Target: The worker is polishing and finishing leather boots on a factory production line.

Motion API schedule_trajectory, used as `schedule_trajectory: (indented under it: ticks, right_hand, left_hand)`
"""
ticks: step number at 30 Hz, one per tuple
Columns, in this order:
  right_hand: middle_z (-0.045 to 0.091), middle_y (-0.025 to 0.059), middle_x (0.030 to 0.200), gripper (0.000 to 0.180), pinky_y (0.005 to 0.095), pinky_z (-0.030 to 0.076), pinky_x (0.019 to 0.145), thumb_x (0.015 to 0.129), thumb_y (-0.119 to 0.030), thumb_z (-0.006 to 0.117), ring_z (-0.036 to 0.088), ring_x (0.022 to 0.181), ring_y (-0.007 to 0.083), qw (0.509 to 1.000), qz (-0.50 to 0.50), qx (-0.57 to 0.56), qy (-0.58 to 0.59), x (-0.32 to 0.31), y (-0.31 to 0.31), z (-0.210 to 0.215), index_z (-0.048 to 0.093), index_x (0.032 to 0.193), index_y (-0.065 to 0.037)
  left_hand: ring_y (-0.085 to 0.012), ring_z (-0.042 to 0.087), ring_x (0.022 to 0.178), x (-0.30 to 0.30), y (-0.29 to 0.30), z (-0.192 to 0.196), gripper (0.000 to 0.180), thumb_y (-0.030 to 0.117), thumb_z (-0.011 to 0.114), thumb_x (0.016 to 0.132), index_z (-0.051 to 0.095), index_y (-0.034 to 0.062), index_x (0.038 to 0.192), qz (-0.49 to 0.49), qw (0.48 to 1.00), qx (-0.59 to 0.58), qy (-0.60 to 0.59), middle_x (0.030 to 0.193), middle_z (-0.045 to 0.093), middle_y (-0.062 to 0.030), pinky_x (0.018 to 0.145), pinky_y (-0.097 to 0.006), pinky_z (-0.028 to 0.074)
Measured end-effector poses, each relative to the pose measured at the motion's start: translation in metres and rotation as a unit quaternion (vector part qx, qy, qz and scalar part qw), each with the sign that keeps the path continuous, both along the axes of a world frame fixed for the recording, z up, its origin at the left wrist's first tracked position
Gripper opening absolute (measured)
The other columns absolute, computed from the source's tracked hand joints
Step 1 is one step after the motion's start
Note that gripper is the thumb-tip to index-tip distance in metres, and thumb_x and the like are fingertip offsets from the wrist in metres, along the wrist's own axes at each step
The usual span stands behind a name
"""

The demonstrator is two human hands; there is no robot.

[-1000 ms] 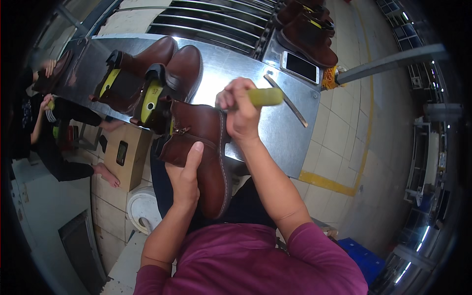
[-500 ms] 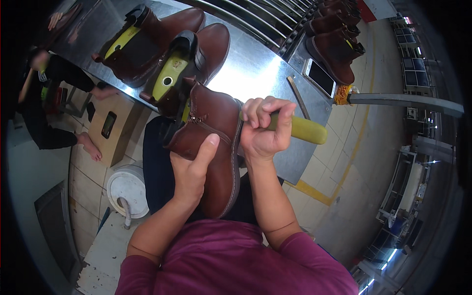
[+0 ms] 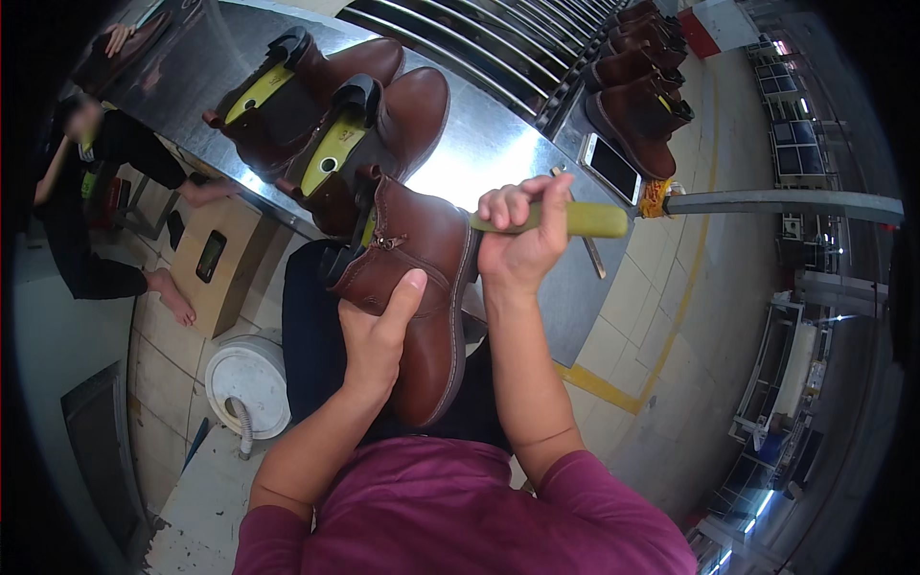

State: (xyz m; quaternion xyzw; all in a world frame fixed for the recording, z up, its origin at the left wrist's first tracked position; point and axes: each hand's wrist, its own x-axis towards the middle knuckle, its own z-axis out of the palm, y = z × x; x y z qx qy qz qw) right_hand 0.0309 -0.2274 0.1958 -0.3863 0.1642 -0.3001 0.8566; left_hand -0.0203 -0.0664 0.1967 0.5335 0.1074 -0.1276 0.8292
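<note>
A brown leather ankle boot [image 3: 426,240] with a side zip is held over my lap, toe toward me and sole turned to the right. My left hand [image 3: 376,335] is closed around its upper, thumb lying on the leather below the zip. In my right hand [image 3: 522,230] is an olive-green, round-ended bar [image 3: 599,219], fingers wrapped around it. The bar's left end is at the boot's sole edge; whether it touches is hard to tell. Beyond stand two similar boots [image 3: 417,120] [image 3: 369,62] with yellow-green insoles showing.
The metal table [image 3: 489,158] carries a thin strip-like tool [image 3: 596,257] and a white-framed phone [image 3: 610,168]. Several more boots [image 3: 637,120] line the far right, near a metal bar rack [image 3: 470,43]. A lidded white bucket [image 3: 247,379] stands at left. Another person [image 3: 86,211] sits at far left.
My right hand has risen slightly and turned the bar nearer to level. My left hand still grips the boot, which has barely moved. The whole view has shifted a little.
</note>
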Motion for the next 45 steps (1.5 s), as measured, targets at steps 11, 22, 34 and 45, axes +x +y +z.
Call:
schedule_trajectory:
  ticks: [11, 22, 34, 45]
  right_hand:
    - [0.039, 0.0000, 0.062, 0.022, 0.0293, 0.040, 0.053, 0.103, -0.020, 0.059, 0.040, 0.051, 0.0120, 0.996, 0.014, -0.084, -0.030, -0.007, 0.013, -0.001, 0.050, 0.087, -0.008]
    - [0.038, 0.0002, 0.060, 0.014, 0.0291, 0.037, 0.051, 0.104, -0.016, 0.057, 0.036, 0.050, 0.0112, 0.986, 0.102, -0.113, -0.074, -0.070, 0.039, -0.012, 0.053, 0.095, -0.006]
    - [0.045, 0.0021, 0.066, 0.026, 0.0339, 0.045, 0.055, 0.106, -0.029, 0.054, 0.046, 0.053, 0.0147, 0.991, -0.001, -0.120, 0.066, -0.128, 0.005, -0.001, 0.055, 0.116, -0.005]
    - [0.049, 0.0013, 0.068, 0.027, 0.0283, 0.043, 0.053, 0.099, -0.023, 0.068, 0.047, 0.052, 0.0109, 0.974, -0.069, -0.147, 0.158, -0.136, -0.041, -0.026, 0.058, 0.113, -0.003]
  left_hand:
    - [-0.0117, 0.064, 0.095, 0.005, -0.002, 0.006, 0.023, 0.011, 0.073, 0.093, 0.068, 0.0005, 0.112, 0.004, 1.000, -0.008, 0.013, 0.106, 0.070, -0.0047, 0.085, -0.028, 0.050]
    - [-0.0115, 0.063, 0.092, -0.002, 0.002, -0.009, 0.024, 0.017, 0.074, 0.092, 0.068, 0.0006, 0.108, 0.015, 0.999, 0.013, -0.032, 0.102, 0.069, -0.0040, 0.084, -0.028, 0.049]
    - [-0.0151, 0.064, 0.098, -0.010, 0.000, -0.015, 0.033, 0.022, 0.076, 0.091, 0.068, -0.0002, 0.113, 0.015, 0.999, 0.019, -0.039, 0.108, 0.070, -0.0071, 0.089, -0.030, 0.048]
    - [-0.0153, 0.063, 0.102, -0.009, -0.001, -0.016, 0.042, 0.025, 0.078, 0.090, 0.064, 0.0001, 0.121, 0.003, 0.999, 0.010, -0.041, 0.114, 0.067, -0.0085, 0.091, -0.030, 0.048]
